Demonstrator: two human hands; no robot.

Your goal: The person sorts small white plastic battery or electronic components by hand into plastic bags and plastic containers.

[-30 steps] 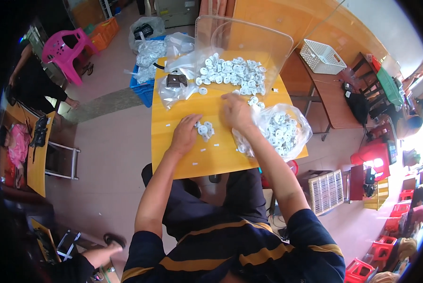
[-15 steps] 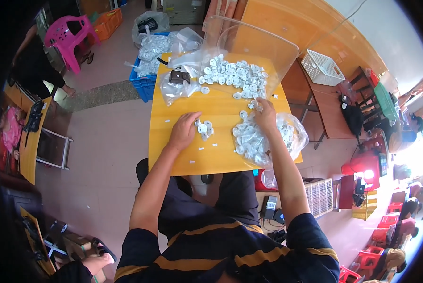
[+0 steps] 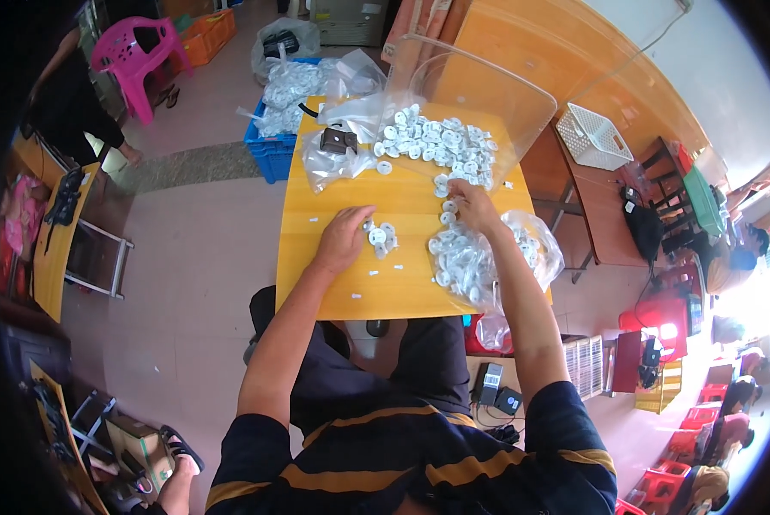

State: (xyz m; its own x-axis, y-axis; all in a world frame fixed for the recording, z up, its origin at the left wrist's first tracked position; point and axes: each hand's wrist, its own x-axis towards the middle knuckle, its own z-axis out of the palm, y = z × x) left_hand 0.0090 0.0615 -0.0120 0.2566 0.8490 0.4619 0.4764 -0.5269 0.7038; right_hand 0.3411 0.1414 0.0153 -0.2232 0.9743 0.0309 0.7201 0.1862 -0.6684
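Observation:
My left hand (image 3: 342, 240) is curled on the near left part of the yellow table (image 3: 316, 283), its fingertips beside a small cluster of white plastic discs (image 3: 383, 239). A bit of white shows at those fingertips, but I cannot make out what they grip. Farther right, my right hand (image 3: 474, 206) pinches at a white round plastic part at the near end of a large heap of similar discs (image 3: 436, 139). The fingers partly cover it. Below my right wrist lies a clear plastic bag (image 3: 471, 264) filled with more white pieces.
A transparent sheet (image 3: 488, 94) with rounded corners stands behind the heap. Near it are a dark brown block (image 3: 339, 140) and clear bags. Tiny white pegs (image 3: 374, 273) lie on the table. A blue crate (image 3: 269, 154) stands beyond its left edge; a white basket (image 3: 593, 137) sits to the right.
My right hand has drawn slightly left and nearer the heap's near end, still pinching. My left hand stays beside the small cluster. The whole view has shifted slightly.

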